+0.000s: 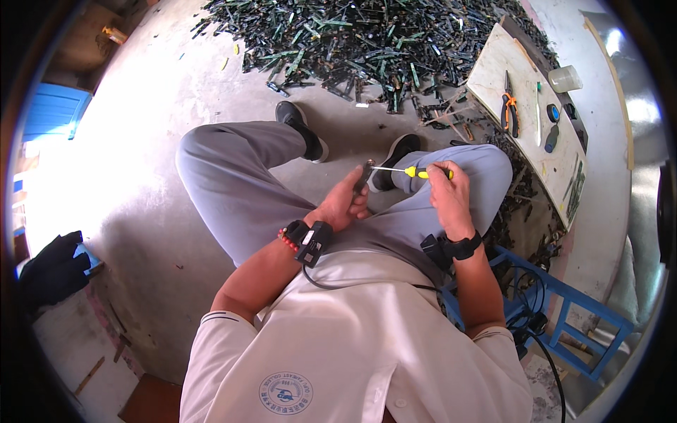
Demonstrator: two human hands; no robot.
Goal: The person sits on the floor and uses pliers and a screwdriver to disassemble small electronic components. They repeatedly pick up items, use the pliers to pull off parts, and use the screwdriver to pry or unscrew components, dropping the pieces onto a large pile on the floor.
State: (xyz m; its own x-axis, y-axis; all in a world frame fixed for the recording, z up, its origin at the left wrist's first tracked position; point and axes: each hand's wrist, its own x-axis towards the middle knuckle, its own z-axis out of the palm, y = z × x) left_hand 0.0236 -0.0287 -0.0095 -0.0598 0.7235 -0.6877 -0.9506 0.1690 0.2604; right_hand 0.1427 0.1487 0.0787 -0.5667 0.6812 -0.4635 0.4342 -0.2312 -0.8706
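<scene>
seated over the concrete floor, the left hand (343, 204) pinches a small dark metal part (364, 175) above the knees while the right hand (447, 192), closed round a yellow-handled screwdriver (412, 171), sets its tip to it. the step looks like loosening a fastener; next likely calls for steady turning pressure.

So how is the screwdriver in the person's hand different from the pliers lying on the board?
The screwdriver has a yellow and black handle; the pliers have orange and black grips. The screwdriver is gripped in the right hand, its thin shaft pointing at a small dark part in the left hand; the pliers lie untouched on the pale board. The screwdriver is one straight rod; the pliers have two handles. Both are hand tools.
</scene>
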